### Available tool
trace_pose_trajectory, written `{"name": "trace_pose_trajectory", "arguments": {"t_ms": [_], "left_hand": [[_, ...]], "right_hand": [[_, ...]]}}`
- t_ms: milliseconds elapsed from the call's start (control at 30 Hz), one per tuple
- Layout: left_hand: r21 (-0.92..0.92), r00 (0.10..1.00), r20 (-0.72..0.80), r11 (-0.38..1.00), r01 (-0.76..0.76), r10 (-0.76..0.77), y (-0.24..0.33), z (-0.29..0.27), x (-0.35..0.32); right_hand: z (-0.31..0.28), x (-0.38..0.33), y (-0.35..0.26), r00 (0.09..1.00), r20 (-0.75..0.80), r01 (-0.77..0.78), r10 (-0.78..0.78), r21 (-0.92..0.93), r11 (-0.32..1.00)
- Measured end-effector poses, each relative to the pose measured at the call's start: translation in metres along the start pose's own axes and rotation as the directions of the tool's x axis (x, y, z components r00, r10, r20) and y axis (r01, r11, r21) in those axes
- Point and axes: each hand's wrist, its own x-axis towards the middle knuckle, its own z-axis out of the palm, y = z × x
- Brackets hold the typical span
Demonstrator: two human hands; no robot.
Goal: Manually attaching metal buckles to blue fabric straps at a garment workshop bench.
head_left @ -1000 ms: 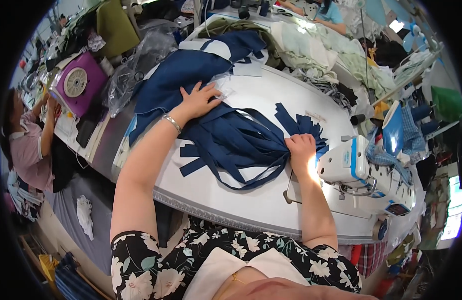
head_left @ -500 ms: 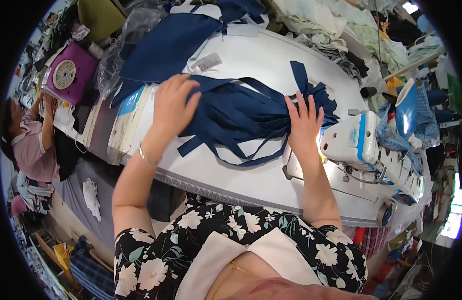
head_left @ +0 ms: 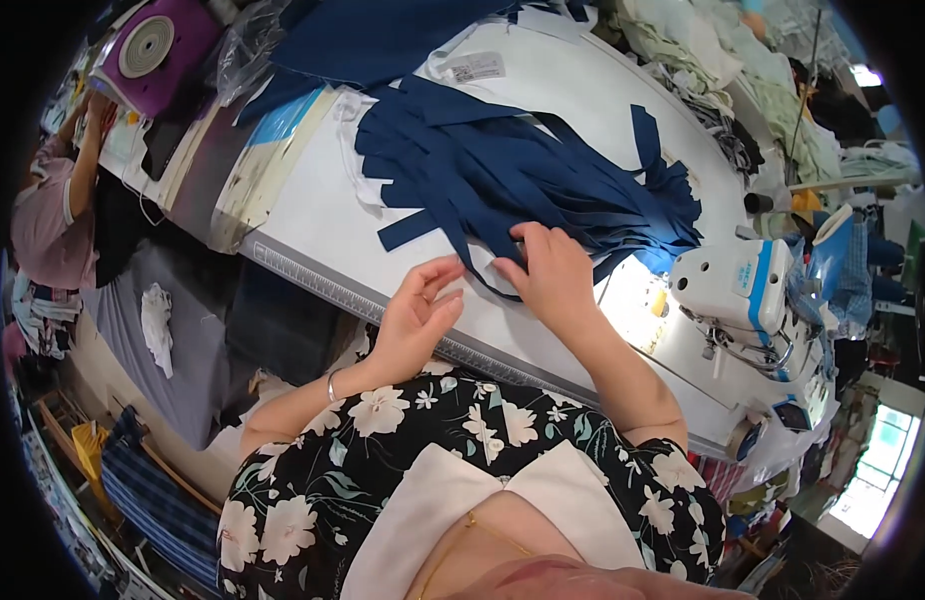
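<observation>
Right hand (head_left: 555, 272) lies palm down, fingers loosely curled, fingertips pressing the near edge of the pile of navy fabric strips (head_left: 523, 175) on the white sewing table (head_left: 313, 210). Left hand (head_left: 418, 310) half open, fingers bent, holds nothing, hovers at the table's ruler edge just beside the strips. White sewing machine (head_left: 743, 290) right of the pile. Purple box (head_left: 153, 50) far left holds a round spool.
</observation>
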Motion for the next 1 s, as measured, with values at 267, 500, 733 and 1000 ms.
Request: {"name": "trace_pose_trajectory", "arguments": {"t_ms": [267,500,733,1000], "left_hand": [[-0.226,0.994,-0.069,0.972,0.068,-0.086,0.005,-0.001,0.006],[-0.308,0.930,0.112,0.878,0.366,-0.349,0.001,-0.005,0.004],[-0.560,0.882,0.074,0.713,0.423,-0.465,0.015,0.015,0.024],[-0.481,0.974,-0.081,0.864,0.147,-0.211,0.002,0.008,0.020]], "right_hand": [[-0.008,-0.016,-0.020,0.984,0.167,0.036,-0.056,0.118,0.992],[-0.011,-0.015,-0.028,0.999,0.040,0.018,-0.025,0.164,0.986],[-0.019,-0.004,-0.036,0.947,-0.022,0.306,-0.321,0.368,0.878],[0.017,0.035,-0.021,0.993,-0.061,0.097,-0.097,-0.008,0.995]]}}
